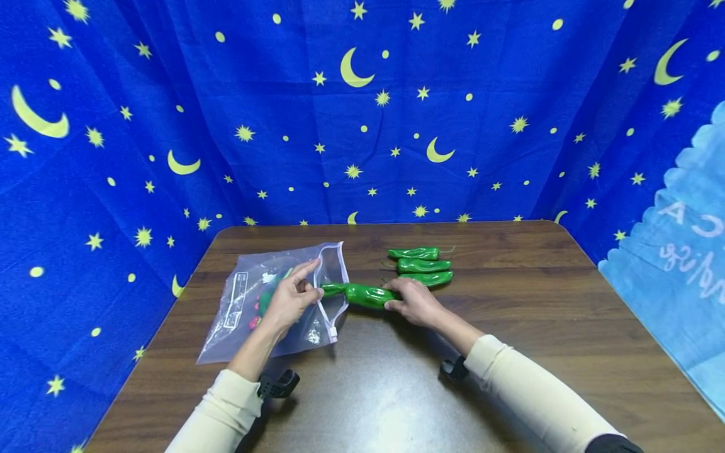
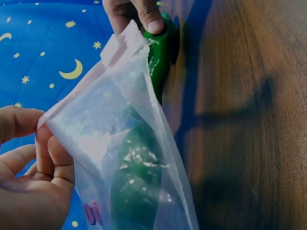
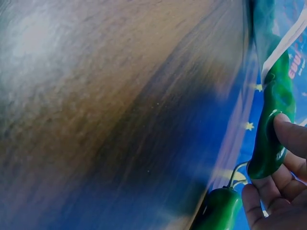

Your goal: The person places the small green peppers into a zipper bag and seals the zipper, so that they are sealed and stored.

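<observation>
In the head view, the left hand [image 1: 290, 301] pinches the lip of a bag [image 1: 223, 343] towards the bench's [image 1: 538, 314] left edge; the right hand [image 1: 416, 302] grips a pepper [image 1: 367, 296] at its mouth. Left wrist view: green shows through the bag. Right wrist view: likely light, firm, slippery, the pepper suits a grip round its blunt end.

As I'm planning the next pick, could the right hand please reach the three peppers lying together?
Probably: the three peppers lie just beyond the right hand, though it would first need to release the gripped pepper.
</observation>
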`<state>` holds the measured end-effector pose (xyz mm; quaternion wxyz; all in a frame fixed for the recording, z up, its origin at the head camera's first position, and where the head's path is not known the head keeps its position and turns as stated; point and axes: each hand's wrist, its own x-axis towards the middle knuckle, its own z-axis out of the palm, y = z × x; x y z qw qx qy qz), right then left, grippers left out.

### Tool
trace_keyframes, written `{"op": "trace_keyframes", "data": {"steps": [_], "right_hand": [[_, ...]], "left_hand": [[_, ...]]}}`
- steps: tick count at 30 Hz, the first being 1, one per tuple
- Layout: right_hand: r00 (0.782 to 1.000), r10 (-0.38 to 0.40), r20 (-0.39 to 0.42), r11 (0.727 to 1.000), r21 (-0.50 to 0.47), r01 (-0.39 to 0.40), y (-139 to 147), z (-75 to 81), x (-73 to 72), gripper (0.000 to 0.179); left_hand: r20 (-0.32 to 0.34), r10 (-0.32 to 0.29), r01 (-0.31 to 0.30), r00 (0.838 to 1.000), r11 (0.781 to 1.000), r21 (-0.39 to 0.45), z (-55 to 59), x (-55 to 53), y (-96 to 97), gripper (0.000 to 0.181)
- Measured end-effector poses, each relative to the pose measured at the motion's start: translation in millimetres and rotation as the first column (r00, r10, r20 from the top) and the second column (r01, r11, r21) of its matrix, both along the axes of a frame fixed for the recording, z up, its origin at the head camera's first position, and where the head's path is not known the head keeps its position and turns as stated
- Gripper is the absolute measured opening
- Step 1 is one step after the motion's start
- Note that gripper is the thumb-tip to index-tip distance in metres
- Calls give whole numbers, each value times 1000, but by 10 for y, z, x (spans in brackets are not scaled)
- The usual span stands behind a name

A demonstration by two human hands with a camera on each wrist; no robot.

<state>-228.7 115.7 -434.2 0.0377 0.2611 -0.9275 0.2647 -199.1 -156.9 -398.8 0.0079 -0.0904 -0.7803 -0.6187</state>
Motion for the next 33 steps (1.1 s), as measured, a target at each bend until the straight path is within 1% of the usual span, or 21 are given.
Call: {"op": "trace_keyframes", "data": {"steps": [8,17,24,33], "right_hand": [[997,-70,15,997,10,70,29,11,-18,36],[999,-52,3,999,10,52,-17,8,-45,35],[999,-36,-14,999,16,36,-33,-4,-69,36],[999,-26,-22,1000,14,26,-54,5,-51,35]], "left_hand": [[3,-1,1,1000,1000,-6,13,11,-3,67],[-12,1,-2,1000,1000,-11,11,3,14,66],[11,-6,6,1000,1000,-11,1,7,12,67],[-9,-34,34,999,999,1,-1,0,23,66]]}}
